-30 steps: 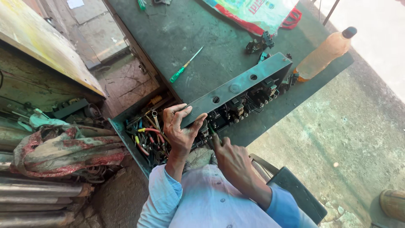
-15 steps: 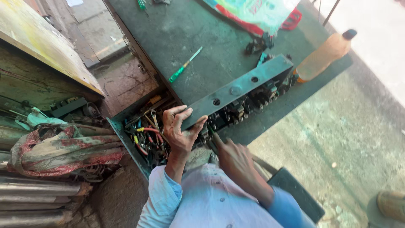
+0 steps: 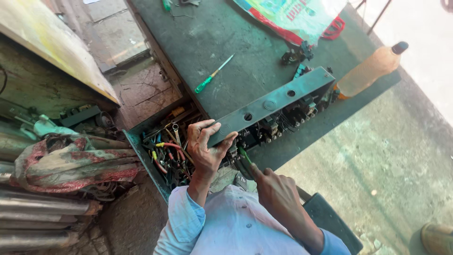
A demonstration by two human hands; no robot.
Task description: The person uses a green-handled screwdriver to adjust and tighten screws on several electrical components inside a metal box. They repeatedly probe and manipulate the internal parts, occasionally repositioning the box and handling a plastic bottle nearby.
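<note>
gripping the long grey metal chassis [image 3: 271,101] end, left hand [image 3: 205,148] fingers curl around it; right hand [image 3: 278,193] pinches a green-handled tool [image 3: 244,155] just beside it.

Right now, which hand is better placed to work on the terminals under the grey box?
Probably the right hand: it holds a green-handled tool pointed at the terminals. The left hand grips the grey box.

Sack [image 3: 292,16] cut off by top edge. Tool tip under right hand [image 3: 276,191] hidden behind metal box [image 3: 271,106]; box parts too small to tell.
</note>
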